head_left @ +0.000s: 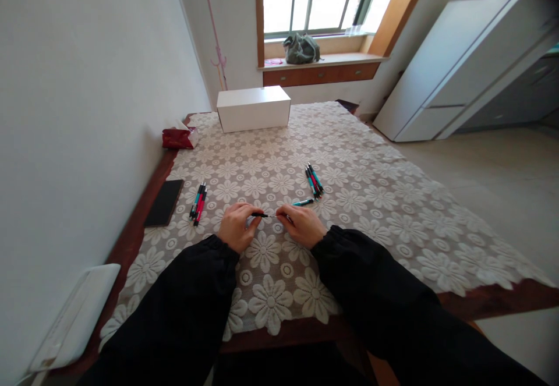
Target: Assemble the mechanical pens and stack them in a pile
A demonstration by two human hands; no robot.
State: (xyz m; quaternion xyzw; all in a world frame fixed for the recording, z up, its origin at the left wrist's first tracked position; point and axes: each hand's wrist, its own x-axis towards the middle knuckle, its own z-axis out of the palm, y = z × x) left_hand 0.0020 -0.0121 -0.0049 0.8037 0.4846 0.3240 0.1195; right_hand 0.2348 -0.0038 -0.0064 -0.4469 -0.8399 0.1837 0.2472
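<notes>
A black pen (261, 215) lies level between my two hands, just above the lace tablecloth. My left hand (238, 226) is closed around its barrel with thumb and fingers. At the thin silver end, my right hand (302, 225) is closed in a pinch; whether its fingertips hold a separate small part cannot be made out. Just beyond the right hand rests a teal and black pen (303, 202). Farther off to the right is a bunch of teal, red and black pens (313, 180). Another group of pens (198, 204) sits left of my left hand.
On the left lies a dark flat pad (165, 203), with a red tissue pack (179, 138) behind it by the wall. A white box (254, 110) stands at the table's far end. A white power strip or similar device (78, 316) is at the near left edge.
</notes>
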